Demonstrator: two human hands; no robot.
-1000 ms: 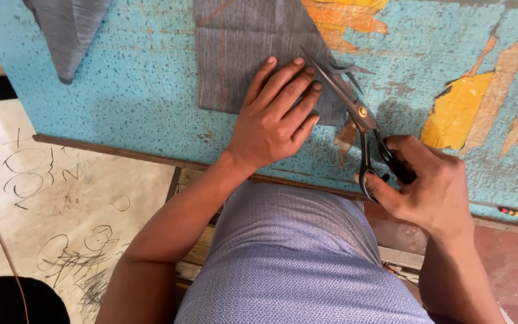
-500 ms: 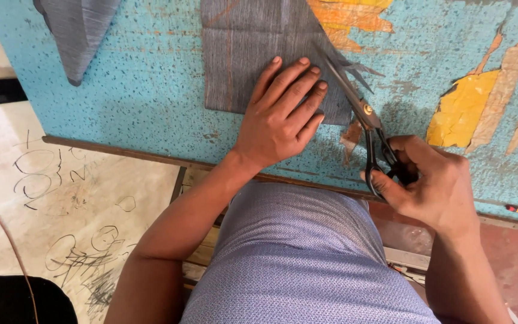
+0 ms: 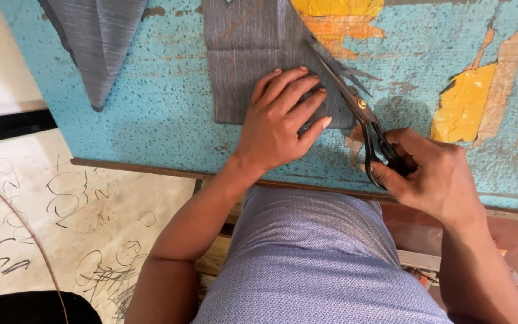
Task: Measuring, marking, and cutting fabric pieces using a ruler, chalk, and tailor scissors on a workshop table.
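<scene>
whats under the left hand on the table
The left hand presses flat on a grey fabric piece, which lies on the worn blue table. The tabletop beneath the fabric is covered.

Both arms bare, no sleeves, no rings or watch. Left hand (image 3: 280, 123), right hand (image 3: 433, 174). Garment (image 3: 313, 258) lower centre: blue-grey, fine woven speckle.

The light is bright and even, soft like daylight, with no strong glare on the tabletop (image 3: 151, 120). A soft shadow lies on the blue surface just right of the scissors (image 3: 361, 114), and another under the left hand (image 3: 280, 123), so the light seems to come from above and a little from the left. The cloth (image 3: 247, 54) weave and the paint specks look sharp. The lower corners are darker, and the floor (image 3: 61, 210) is slightly softer.
</scene>
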